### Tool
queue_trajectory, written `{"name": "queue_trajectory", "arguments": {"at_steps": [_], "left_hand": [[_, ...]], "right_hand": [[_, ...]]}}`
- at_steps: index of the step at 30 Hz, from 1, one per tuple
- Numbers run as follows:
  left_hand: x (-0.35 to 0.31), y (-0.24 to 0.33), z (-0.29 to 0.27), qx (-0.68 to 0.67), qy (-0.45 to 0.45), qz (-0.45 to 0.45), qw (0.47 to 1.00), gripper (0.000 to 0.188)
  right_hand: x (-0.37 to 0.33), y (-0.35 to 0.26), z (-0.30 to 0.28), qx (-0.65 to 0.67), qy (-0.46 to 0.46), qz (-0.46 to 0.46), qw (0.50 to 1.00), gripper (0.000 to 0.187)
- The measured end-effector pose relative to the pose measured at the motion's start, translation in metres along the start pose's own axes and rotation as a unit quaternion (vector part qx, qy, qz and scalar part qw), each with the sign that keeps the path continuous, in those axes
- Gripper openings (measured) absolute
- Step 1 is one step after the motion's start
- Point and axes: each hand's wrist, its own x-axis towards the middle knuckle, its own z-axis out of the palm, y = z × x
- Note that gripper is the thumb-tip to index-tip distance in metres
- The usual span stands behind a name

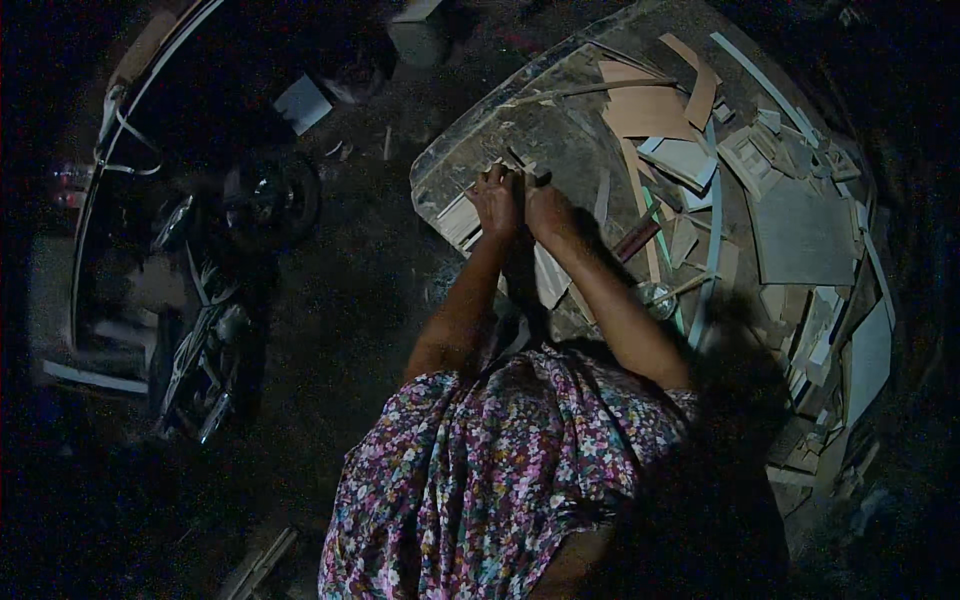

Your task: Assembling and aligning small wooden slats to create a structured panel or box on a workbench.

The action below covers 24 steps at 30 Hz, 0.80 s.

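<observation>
Close together over the near-left end of a worn worktable [440, 172] are my left hand [495, 207] and my right hand [548, 212]. The fingers of both are curled in at one spot, where a small thin piece [517, 157], dark and pale, sticks out beyond them. In this dim light its kind cannot be told. My right hand is closed around something mostly hidden. Beside my left wrist lie flat pale strips [460, 222], stacked at the table's edge. Under my forearms is a pale flat piece [551, 278].
Orange-brown sheets [648, 105], long pale strips [710, 250], a grey board [803, 232] and many wood-like offcuts [820, 325] cover the table's right side. A dark red block [638, 240] lies near my right forearm. Left on the dark floor stands a motorbike [205, 320].
</observation>
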Motion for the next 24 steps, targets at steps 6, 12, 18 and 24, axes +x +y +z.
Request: {"name": "queue_trajectory", "arguments": {"at_steps": [6,12,18,24], "left_hand": [[-0.006,-0.011,-0.002,0.050,-0.025,-0.011,0.998,0.020],[0.005,0.004,0.002,-0.044,0.001,0.009,0.999,0.023],[0.004,-0.002,-0.006,-0.030,-0.064,-0.020,0.997,0.023],[0.001,0.006,-0.004,-0.081,-0.014,-0.015,0.997,0.021]], "right_hand": [[-0.027,0.008,0.007,-0.082,0.007,-0.071,0.994,0.028],[0.003,0.009,0.006,-0.090,0.083,-0.068,0.990,0.035],[-0.016,0.009,-0.007,-0.047,-0.027,-0.054,0.997,0.030],[-0.004,0.010,0.004,-0.082,0.036,-0.086,0.992,0.030]]}}
